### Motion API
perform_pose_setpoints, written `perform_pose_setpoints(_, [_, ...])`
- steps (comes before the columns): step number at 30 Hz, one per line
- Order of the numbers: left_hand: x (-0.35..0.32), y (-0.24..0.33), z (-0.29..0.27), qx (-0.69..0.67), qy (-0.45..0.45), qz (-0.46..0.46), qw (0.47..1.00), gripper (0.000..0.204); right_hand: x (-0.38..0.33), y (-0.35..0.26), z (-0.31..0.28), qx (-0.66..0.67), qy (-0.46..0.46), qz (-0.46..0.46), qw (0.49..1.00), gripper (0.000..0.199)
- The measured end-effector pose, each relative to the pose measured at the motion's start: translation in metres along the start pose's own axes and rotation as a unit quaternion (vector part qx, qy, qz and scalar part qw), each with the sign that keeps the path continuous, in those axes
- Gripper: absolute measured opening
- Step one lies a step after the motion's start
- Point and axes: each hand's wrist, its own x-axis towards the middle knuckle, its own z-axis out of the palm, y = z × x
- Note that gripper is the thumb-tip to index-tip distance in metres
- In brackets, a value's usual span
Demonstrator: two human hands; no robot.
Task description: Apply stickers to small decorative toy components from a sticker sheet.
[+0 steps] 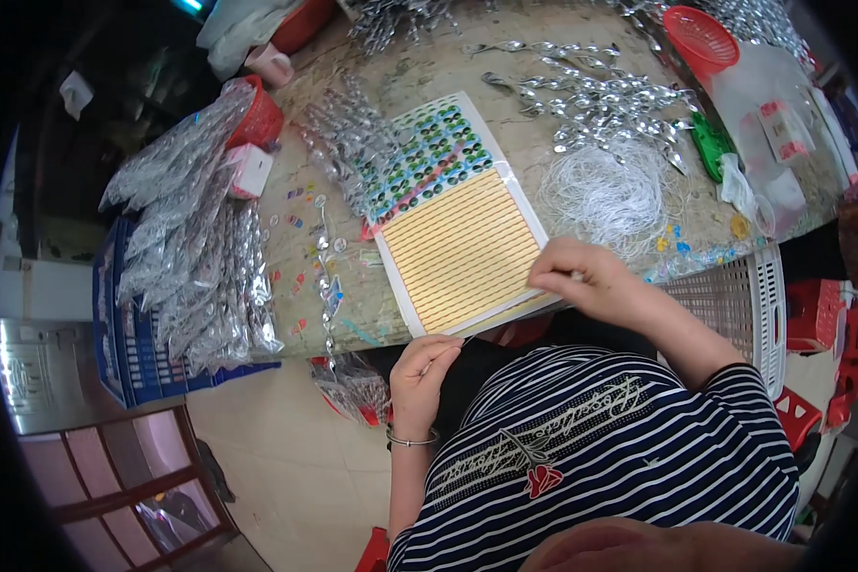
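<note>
My left hand (423, 377), a bracelet at its wrist, is closed in a pinch just off the table's near edge. A faint thin line, perhaps thread, shows at its fingertips. Over the right edge of a yellow sheet with dark rows (458, 250), my right hand (582, 278) is pinched too, and what it holds is too fine to make out. Above the yellow part lies a sheet of round green and blue stickers (427, 157). A loose heap of white thread (608, 195) lies beyond my right hand. Twisted silver strips (348, 129) partly overlap the sticker sheet's left side.
Bagged silver strips (195, 219) hang over a blue crate (114, 324) at the left. More silver spirals (591, 95) lie at the far right, near a red basket (701, 40) and a green tool (709, 145). A white basket (767, 315) stands by the table's right edge.
</note>
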Motion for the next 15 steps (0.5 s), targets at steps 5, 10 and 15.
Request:
perform_pose_setpoints(5, [0.023,0.027,0.023,-0.096,-0.005,-0.054,0.994,0.01,0.007,-0.011,0.026,0.03,-0.072,-0.1,0.992,0.01])
perform_pose_setpoints(10, [0.025,0.04,0.033,-0.162,-0.025,-0.11,0.98,0.01,0.008,-0.009,0.032,0.025,-0.028,-0.116,0.993,0.01])
perform_pose_setpoints(15, [0.019,0.041,0.036,-0.14,-0.004,-0.127,0.982,0.011,0.005,-0.002,0.027,0.059,-0.014,-0.09,0.994,0.012])
